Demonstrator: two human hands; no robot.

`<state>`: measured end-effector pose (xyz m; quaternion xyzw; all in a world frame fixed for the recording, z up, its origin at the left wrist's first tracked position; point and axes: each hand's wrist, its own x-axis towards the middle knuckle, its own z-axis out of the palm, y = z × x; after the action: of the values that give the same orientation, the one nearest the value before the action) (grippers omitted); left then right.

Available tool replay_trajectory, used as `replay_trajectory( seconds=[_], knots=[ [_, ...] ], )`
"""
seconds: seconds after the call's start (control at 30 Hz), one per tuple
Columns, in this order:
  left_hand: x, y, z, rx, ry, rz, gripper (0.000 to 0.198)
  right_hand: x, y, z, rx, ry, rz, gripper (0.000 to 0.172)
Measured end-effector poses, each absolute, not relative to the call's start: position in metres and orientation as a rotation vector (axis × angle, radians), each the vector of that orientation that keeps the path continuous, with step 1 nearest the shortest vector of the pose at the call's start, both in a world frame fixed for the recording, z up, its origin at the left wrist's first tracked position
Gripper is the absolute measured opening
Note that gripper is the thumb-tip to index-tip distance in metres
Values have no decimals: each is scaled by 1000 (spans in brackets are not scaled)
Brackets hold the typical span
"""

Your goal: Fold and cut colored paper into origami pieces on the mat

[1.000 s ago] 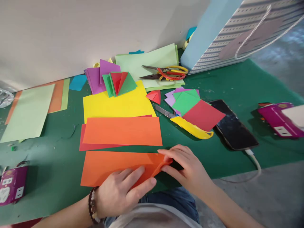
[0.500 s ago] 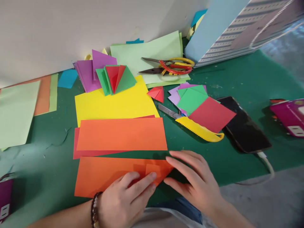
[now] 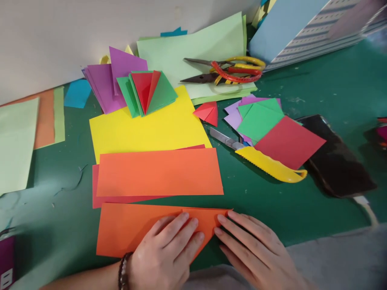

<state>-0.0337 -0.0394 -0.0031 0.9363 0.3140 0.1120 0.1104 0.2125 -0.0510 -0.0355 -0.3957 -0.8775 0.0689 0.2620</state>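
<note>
A strip of orange paper [image 3: 127, 227] lies on the table before me, its right end folded over into a slanted edge. My left hand [image 3: 169, 245] rests on the folded part with fingers stretched out, a beaded bracelet on its wrist. Over the right corner of the fold lie the straight fingertips of my right hand [image 3: 254, 241]; its thumb is hidden. Just beyond is a second orange strip [image 3: 160, 172], on top of a red paper sheet [image 3: 95, 185]. A yellow-handled utility knife [image 3: 269, 163] lies farther right, blade out.
Yellow paper [image 3: 145, 131] carries folded green pieces [image 3: 165, 94]; purple pieces [image 3: 101, 86] stand behind. Pliers and scissors [image 3: 223, 72] lie on pale green sheets [image 3: 163, 52]. A small red folded piece [image 3: 208, 112], cut squares [image 3: 290, 141] and a phone [image 3: 338, 161] are rightward. A blue box [image 3: 278, 32] stands behind.
The paper's folded flap now lies flatter, its edge along the strip's top side. My right hand has come down onto the fold with fingers straighter. The view has shifted and moved closer.
</note>
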Motion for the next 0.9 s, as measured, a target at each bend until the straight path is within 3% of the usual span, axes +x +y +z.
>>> replay_trajectory(
  seconds=[0.9],
  knots=[
    [-29,-41,-7,2728,951,234,39,213,-51,-38,-1102,-2339,244,25]
  ],
)
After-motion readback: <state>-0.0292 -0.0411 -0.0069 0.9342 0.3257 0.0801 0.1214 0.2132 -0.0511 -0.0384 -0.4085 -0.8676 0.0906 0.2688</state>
